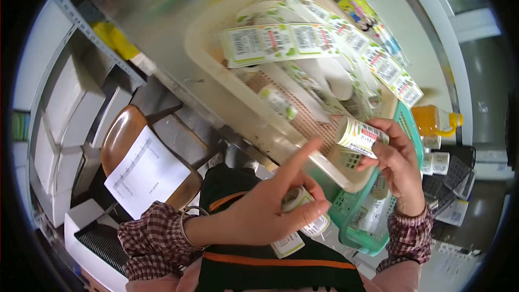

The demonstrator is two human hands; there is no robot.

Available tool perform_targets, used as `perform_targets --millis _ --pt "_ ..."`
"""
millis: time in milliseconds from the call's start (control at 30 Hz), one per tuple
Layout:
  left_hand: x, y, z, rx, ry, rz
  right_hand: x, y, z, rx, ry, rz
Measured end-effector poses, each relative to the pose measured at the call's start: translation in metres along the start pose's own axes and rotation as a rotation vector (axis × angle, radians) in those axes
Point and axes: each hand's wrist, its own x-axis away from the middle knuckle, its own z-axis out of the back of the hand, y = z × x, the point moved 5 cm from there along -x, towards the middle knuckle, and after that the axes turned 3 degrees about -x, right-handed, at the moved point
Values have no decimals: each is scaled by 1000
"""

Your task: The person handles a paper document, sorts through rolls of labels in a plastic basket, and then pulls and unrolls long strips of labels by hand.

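Note:
My right hand (pixel 397 154) grips a small white cylindrical container (pixel 361 136), held sideways, its label printed in green, red and black. In my left hand (pixel 265 213), the thumb and curled fingers close round another labelled cylinder (pixel 296 197), while the index finger points out toward the first one. Below that hand shows a white label piece (pixel 288 245), partly covered by the fingers. Just beyond both hands lies a pale plastic bin (pixel 238 100) with long strips of barcode labels (pixel 281 42) and a labelled container (pixel 278 102) inside.
A green basket (pixel 346 232) holding more labelled containers stands under my right forearm. Beyond it is a bottle of orange liquid (pixel 432 121) near several white cylinders (pixel 436 163). On the left, a brown chair (pixel 121 135) carries a printed sheet (pixel 147 176), with white boxes (pixel 73 95) behind.

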Motion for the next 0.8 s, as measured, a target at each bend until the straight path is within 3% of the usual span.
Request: perform_targets --millis 33,100,133,167,233,267,300,367,433,500,567,667,767,800 --pt "5 -4 0 -15 -8 17 -3 5 -1 4 -34 -8" --pt "10 -10 -4 -17 -99 56 -9 6 -5 502 -49 184" --pt "11 -16 -6 -31 -100 30 -14 11 -10 647 -98 180" --pt "12 -29 -11 -98 -9 -154 -18 14 -16 787 -166 188" --pt "13 -44 -18 -124 93 -317 -26 27 -20 974 -158 -29" --pt "12 -47 -19 -100 43 -214 -33 36 -14 887 -201 125" --pt "11 -55 -22 -82 124 -354 -38 41 -9 793 -221 268" --pt "10 -56 -13 -42 181 -307 -44 37 -10 806 -252 219" --pt "13 -59 -4 25 316 -430 -44 25 -6 993 -180 225" --pt "22 -56 9 80 353 -443 -53 10 23 1004 -54 376" --pt "29 -55 17 146 388 -481 -31 -20 -56 1161 49 414" --pt "31 -56 18 227 349 -446 -53 -9 -86 1089 -110 346" --pt "40 -58 24 288 394 -511 -103 1 7 1119 -82 175" --pt "41 -61 25 300 402 -510 -100 -8 6 1131 -55 193"
